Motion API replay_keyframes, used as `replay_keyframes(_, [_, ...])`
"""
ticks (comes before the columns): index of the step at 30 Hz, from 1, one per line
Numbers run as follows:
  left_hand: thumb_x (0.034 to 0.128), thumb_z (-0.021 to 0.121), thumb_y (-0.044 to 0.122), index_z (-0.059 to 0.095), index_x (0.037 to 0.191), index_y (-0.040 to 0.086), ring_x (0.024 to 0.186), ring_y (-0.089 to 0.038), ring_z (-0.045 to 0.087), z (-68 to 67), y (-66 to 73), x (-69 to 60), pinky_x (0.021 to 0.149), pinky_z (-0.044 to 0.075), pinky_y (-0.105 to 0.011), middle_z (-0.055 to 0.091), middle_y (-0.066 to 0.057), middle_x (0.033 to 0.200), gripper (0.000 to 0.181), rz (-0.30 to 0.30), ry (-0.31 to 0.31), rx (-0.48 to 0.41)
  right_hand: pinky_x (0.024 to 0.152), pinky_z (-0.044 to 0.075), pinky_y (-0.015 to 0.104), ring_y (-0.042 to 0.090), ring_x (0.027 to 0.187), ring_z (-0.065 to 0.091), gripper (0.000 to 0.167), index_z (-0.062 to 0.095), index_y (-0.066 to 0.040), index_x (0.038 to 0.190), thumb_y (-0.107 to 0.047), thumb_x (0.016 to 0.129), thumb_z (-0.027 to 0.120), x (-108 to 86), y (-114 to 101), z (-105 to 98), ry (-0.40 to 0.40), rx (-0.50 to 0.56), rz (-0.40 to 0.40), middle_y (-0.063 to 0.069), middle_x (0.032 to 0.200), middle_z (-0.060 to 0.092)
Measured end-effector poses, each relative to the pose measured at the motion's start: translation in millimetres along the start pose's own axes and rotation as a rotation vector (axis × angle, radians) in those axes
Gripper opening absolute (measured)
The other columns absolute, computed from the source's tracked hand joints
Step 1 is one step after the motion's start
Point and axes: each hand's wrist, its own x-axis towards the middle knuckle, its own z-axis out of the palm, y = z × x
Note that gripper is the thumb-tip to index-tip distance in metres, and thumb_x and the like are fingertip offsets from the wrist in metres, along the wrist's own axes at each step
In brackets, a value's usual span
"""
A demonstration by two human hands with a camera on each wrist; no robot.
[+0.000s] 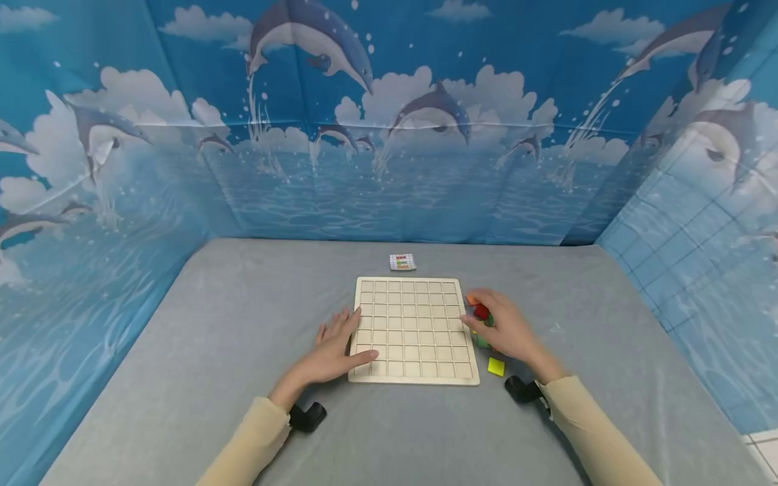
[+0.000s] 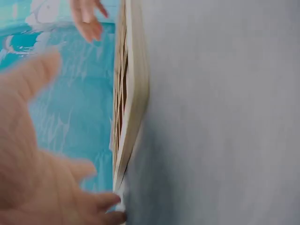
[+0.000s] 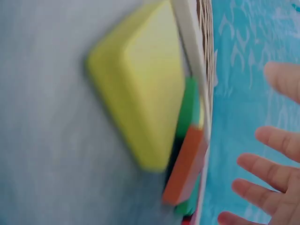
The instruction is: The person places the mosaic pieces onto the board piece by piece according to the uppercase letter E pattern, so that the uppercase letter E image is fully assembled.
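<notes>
Green block (image 1: 482,341) partly hidden by right hand (image 1: 509,329), card (image 1: 402,262) too small to read

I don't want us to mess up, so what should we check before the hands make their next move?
1. Board lying flat on the table: ok.
2. Left hand at the board's left edge: ok, its thumb reaches over the board.
3. Right hand near the blocks: ok.
4. Block in the right hand's fingers: not ok, none is held.
5. All blocks bunched together: not ok, the yellow block lies apart, nearer the person.
6. Card pattern readable: cannot tell, too small.
</notes>
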Motion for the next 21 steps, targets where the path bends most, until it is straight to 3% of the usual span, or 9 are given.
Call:
replay_keyframes(3, [0.0854, 0.059, 0.06, 0.016, 0.152, 0.007, 0.142, -0.034, 0.0, 3.2, -0.5, -1.1, 0.109, -0.004, -0.053, 0.012, -0.017, 0.155, 0.096, -0.052, 0.051, -0.031, 0.092, 0.04, 0.055, 0.038, 0.116, 0.048, 0.054, 0.051, 0.004, 0.133, -0.024, 0.09, 0.067, 0.5, 8, 0, 0.005, 0.043, 0.059, 0.022, 0.13, 0.05])
replay_keyframes(6, [0.0846, 0.063, 0.054, 0.023, 0.151, 0.003, 0.142, -0.034, 0.002, 7.9, -1.6, -1.2, 0.109, -0.004, -0.052, 0.018, -0.017, 0.154, 0.093, -0.053, 0.09, -0.046, 0.09, 0.041, 0.054, 0.038, 0.112, 0.05, 0.053, 0.051, 0.004, 0.133, -0.023, 0.091, 0.067, 0.3, 16, -1, -0.011, 0.058, 0.123, 0.024, 0.128, 0.05])
replay_keyframes(14, [0.085, 0.066, 0.048, 0.031, 0.148, 0.005, 0.142, -0.034, 0.008, 20.7, -9.0, -2.3, 0.109, -0.003, -0.051, 0.022, -0.016, 0.153, 0.084, 0.009, 0.173, -0.002, 0.07, 0.042, 0.041, 0.028, 0.083, 0.048, 0.028, 0.066, 0.002, 0.106, -0.018, 0.087, 0.07, -0.8, 24, -7, 0.021, 0.01, 0.237, 0.017, 0.101, 0.056])
replay_keyframes(21, [0.0856, 0.066, 0.046, 0.037, 0.147, 0.009, 0.141, -0.035, 0.011, 24.1, -11.6, -1.9, 0.109, 0.002, -0.052, 0.025, -0.016, 0.152, 0.077, 0.071, 0.226, 0.071, 0.068, 0.039, 0.04, 0.029, 0.083, 0.044, 0.034, 0.066, 0.001, 0.101, -0.027, 0.085, 0.073, 4.1, 27, -9, -0.084, -0.087, 0.306, 0.011, 0.089, 0.054])
